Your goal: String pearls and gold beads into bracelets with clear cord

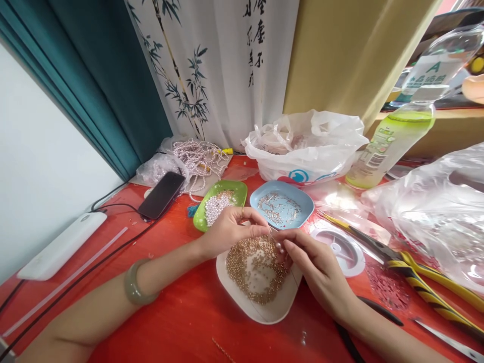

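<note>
My left hand (242,229) is closed in a pinch, thumb and forefinger pressed together on a thin thread. Close beside it, my right hand (310,254) also pinches the thread, with a few pearl beads (279,245) showing at its fingertips. Both hands hover over a white dish (260,313) that holds many small gold beads (242,267). Behind my left hand a green dish (242,190) holds white pearl beads (217,207) and some gold pieces. Small metal pins and findings lie in a blue dish (308,205) beyond my fingers.
Pliers (393,257), a thread spool (357,259) and a scissor blade (446,338) lie at the right. A bottle (393,141) and plastic bags (313,146) stand behind. At left are a phone (162,195), a white power strip (62,245), cables and bead strands (200,161).
</note>
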`<state>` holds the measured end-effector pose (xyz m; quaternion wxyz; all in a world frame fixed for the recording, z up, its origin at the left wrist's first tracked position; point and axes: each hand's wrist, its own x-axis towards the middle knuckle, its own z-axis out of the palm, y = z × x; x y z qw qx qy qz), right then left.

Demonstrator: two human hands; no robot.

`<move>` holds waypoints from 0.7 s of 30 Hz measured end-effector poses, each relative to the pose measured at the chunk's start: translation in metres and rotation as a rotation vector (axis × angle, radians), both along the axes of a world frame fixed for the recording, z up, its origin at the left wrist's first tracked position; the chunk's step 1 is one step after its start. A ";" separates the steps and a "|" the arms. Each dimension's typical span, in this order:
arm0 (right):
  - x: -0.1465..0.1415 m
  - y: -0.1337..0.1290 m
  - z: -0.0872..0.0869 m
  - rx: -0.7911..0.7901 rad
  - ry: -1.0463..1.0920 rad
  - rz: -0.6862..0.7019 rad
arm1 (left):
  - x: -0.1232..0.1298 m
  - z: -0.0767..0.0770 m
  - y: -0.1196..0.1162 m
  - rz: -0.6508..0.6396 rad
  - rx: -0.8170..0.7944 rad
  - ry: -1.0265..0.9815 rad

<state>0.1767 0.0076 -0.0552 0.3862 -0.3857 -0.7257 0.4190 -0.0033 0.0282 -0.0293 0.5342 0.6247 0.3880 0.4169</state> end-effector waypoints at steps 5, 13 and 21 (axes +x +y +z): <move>0.000 0.000 0.000 0.005 -0.005 0.024 | 0.001 0.002 -0.002 -0.006 0.016 0.039; -0.002 0.001 0.000 -0.085 0.016 -0.001 | -0.001 0.001 0.000 0.015 -0.018 0.190; -0.001 0.003 -0.002 -0.136 0.087 -0.031 | -0.004 0.002 -0.005 -0.285 0.151 0.647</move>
